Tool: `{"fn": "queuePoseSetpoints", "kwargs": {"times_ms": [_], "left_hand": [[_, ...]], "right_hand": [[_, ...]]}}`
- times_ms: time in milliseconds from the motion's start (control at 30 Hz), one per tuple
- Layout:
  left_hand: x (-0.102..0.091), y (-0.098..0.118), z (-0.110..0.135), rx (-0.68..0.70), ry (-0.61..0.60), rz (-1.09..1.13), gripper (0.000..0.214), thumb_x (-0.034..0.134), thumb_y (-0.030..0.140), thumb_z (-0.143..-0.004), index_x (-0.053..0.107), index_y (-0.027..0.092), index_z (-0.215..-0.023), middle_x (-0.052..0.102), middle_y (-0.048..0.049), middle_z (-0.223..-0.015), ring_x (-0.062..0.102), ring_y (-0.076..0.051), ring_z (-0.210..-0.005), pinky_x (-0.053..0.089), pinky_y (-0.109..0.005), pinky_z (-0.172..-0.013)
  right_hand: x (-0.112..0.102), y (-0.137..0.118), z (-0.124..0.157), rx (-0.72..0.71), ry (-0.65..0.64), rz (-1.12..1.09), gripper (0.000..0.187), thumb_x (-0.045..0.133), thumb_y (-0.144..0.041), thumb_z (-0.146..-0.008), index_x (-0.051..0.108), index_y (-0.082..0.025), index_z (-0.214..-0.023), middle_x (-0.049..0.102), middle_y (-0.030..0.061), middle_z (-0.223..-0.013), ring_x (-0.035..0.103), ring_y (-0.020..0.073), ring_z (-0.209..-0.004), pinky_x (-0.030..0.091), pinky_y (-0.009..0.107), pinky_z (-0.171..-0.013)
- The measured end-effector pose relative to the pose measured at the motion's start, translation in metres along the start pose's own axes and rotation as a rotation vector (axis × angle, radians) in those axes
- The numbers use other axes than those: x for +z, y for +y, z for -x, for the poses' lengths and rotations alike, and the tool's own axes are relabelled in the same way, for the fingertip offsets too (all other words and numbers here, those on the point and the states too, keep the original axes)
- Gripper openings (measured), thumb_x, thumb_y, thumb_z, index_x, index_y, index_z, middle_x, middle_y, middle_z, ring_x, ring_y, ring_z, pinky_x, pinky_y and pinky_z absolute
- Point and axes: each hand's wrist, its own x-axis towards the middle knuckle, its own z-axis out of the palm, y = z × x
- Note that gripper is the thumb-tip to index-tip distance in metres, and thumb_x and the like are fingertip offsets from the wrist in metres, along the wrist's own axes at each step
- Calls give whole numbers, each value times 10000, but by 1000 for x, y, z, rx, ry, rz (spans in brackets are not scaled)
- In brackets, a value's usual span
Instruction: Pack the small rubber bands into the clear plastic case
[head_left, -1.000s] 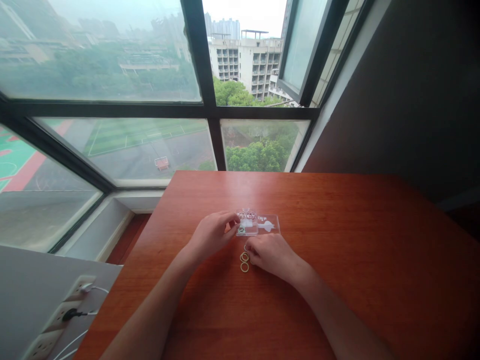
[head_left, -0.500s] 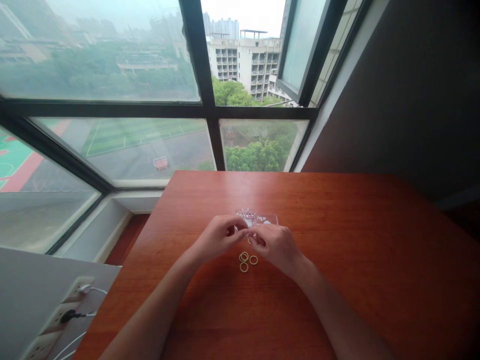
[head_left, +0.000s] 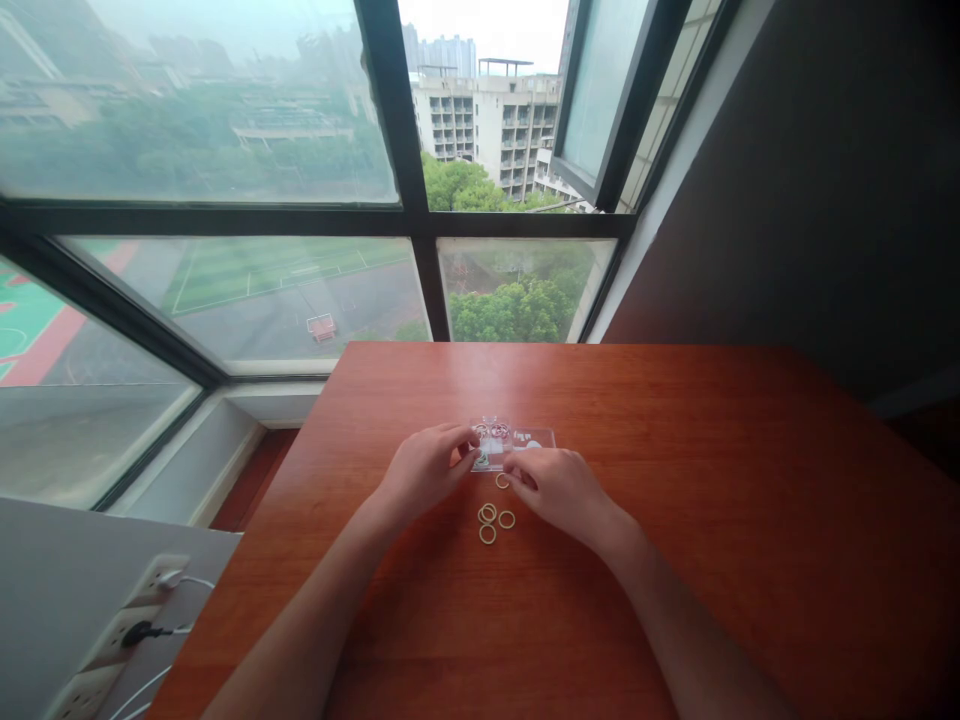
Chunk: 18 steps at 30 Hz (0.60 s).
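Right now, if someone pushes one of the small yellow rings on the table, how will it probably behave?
The small yellow rings look thin and lie flat on the wooden table, so one would probably slide, not roll. They seem very light, so a slight nudge may scatter them. Being so low, one is likely hard to pinch; the right hand holds one near its fingertips.

We see a bench (head_left: pixel 675 480) of reddish-brown wood, smooth with a soft sheen. On it lies a clear, glossy plastic plate (head_left: pixel 525 440). Just nearer than the plate, small yellowish rings (head_left: pixel 488 534) look smooth; we cannot tell their material.
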Motion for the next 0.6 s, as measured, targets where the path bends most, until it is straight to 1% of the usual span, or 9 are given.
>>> {"fn": "queuePoseSetpoints", "kwargs": {"times_ms": [100,200,300,367,500,600], "left_hand": [[-2,0,0,-16,9,-6,121,542,227,-837,662,214,-851,658,-1,-769,532,-115,-610,343,-219,-563],[-3,-1,1,-30,13,-3,124,544,234,-832,666,212,-843,663,-5,-766,537,-117,-612,348,-217,-560],[-4,-1,1,-32,13,-6,131,536,237,-839,665,210,-844,666,-9,-769,537,-118,-614,354,-215,-562],[-4,-1,1,-26,9,-14,133,530,235,-847,660,209,-844,666,-9,-774,535,-116,-612,353,-213,-561],[-5,0,0,12,-24,-14,126,523,218,-854,648,210,-850,659,-1,-778,533,-110,-616,352,-206,-570],[-6,1,1,44,-54,4,124,519,206,-856,642,211,-846,652,5,-761,531,-107,-615,346,-204,-574]], "right_hand": [[0,-5,2,-44,-70,-31,112,577,-216,-859,685,-237,-884,698,-10,-801,590,129,-715,310,227,-604],[4,-14,5,-141,-181,-91,96,628,-266,-830,695,-255,-898,699,-24,-780,607,134,-720,331,222,-612],[9,-22,8,-220,-282,-111,138,657,-288,-808,696,-272,-939,700,-35,-759,626,138,-721,330,222,-598],[11,-24,8,-216,-290,-84,151,628,-260,-824,693,-281,-959,711,-30,-789,633,143,-737,333,224,-605],[9,-16,5,-126,-217,6,193,523,-210,-878,692,-267,-953,719,3,-857,635,154,-772,341,234,-631],[4,-7,4,-96,-188,-12,197,551,-213,-861,688,-286,-982,717,-5,-884,630,156,-802,345,232,-647]]}}
